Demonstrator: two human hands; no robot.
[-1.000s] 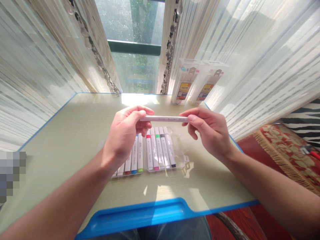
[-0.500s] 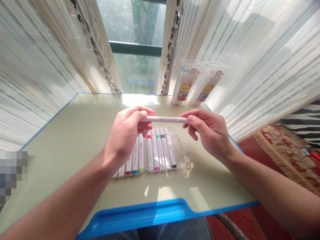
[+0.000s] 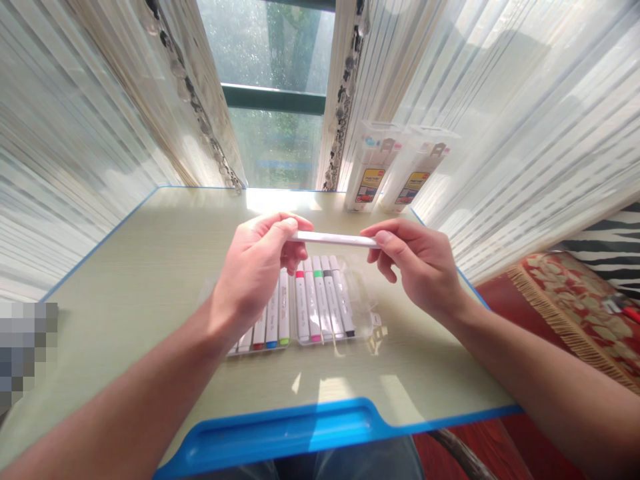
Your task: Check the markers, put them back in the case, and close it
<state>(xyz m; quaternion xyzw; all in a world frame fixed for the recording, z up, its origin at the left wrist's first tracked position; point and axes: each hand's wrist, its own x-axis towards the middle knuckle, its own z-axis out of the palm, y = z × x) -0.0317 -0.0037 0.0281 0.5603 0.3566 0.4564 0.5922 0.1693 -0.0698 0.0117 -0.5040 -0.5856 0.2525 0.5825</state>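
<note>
A white marker (image 3: 335,238) is held level between my two hands, above the desk. My left hand (image 3: 263,260) pinches its left end between thumb and fingers. At the other end, the thumb and fingers of my right hand (image 3: 417,263) close on it. Both tips of the marker are hidden by my fingers. Below lies an opened clear plastic case (image 3: 367,297) with several white markers (image 3: 316,303) side by side, showing red, pink, green and black bands or ends. My left hand and wrist partly cover the markers in its left half.
Two upright clear marker boxes (image 3: 367,173) stand at the desk's back right, by the curtain (image 3: 450,87). The pale desk (image 3: 140,267) has a blue front tray (image 3: 280,430). A window (image 3: 275,67) is behind. A patterned rug (image 3: 565,307) lies at right.
The marker has turned about its length, so the print that faced me is now out of sight. My hands keep nearly the same place.
</note>
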